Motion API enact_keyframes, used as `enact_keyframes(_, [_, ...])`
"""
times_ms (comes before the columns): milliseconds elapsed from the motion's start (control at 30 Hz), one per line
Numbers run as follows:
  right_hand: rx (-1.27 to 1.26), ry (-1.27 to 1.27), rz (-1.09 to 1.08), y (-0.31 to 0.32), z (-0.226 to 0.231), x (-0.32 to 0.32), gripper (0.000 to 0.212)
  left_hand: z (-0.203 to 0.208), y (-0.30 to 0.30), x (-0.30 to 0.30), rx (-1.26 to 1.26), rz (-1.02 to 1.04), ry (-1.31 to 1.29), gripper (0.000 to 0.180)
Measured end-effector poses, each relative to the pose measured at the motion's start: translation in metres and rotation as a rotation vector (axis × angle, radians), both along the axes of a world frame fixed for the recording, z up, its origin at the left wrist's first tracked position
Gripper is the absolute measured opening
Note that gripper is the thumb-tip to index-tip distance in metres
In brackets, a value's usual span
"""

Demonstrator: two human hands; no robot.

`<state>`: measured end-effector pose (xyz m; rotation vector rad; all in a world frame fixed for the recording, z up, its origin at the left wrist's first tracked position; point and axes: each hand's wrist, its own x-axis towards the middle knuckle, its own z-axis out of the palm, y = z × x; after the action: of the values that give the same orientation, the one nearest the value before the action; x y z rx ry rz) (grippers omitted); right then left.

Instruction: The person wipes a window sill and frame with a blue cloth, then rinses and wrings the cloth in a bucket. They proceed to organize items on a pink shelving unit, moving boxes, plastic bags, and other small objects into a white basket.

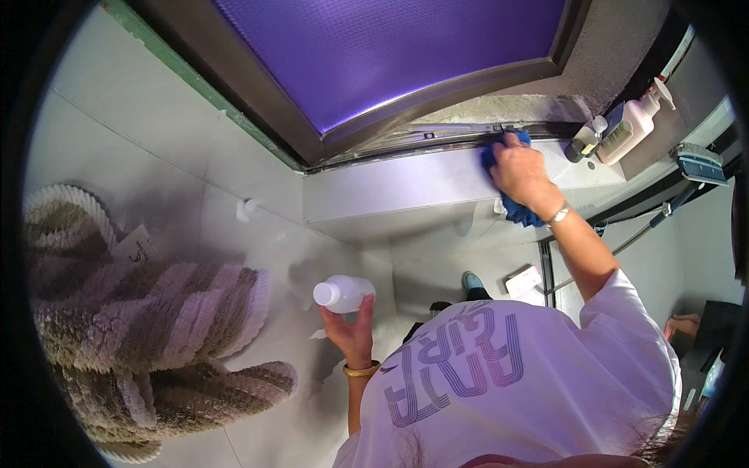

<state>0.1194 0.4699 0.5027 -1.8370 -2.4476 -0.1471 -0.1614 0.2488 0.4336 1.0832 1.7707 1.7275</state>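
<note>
Head view: left hand [351, 331] held a white bottle [351, 292] aside, likely giving room to the right hand [521, 173] clutching a blue cloth [520, 214] at the back edge of the windowsill [390, 184].

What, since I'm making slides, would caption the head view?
Right hand holds a blue cloth on the windowsill; left hand, a white bottle.

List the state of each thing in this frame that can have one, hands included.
White bottle: capped
Left hand: closed around the white bottle
Right hand: gripping the blue cloth over the ledge
Blue cloth: bunched
Window: open
Pump bottle: standing, pump fitted
Small bottle: capped, standing
Striped towel: in folds
</note>
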Motion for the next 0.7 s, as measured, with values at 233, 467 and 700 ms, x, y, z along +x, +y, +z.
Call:
enact_keyframes(233, [0.011,0.036,0.222,0.006,-0.011,-0.087,0.019,-0.002,0.004,-0.001,0.072,0.028,0.025,0.062])
enact_keyframes(467, [-0.137,0.229,0.754,-0.028,-0.021,-0.167,0.013,0.029,0.024,-0.008,0.134,-0.001,0.068,0.063])
enact_keyframes(700, [0.039,0.454,0.8,-0.065,-0.014,-0.137,0.018,0.063,0.054,0.0,0.18,0.051,0.128,0.061])
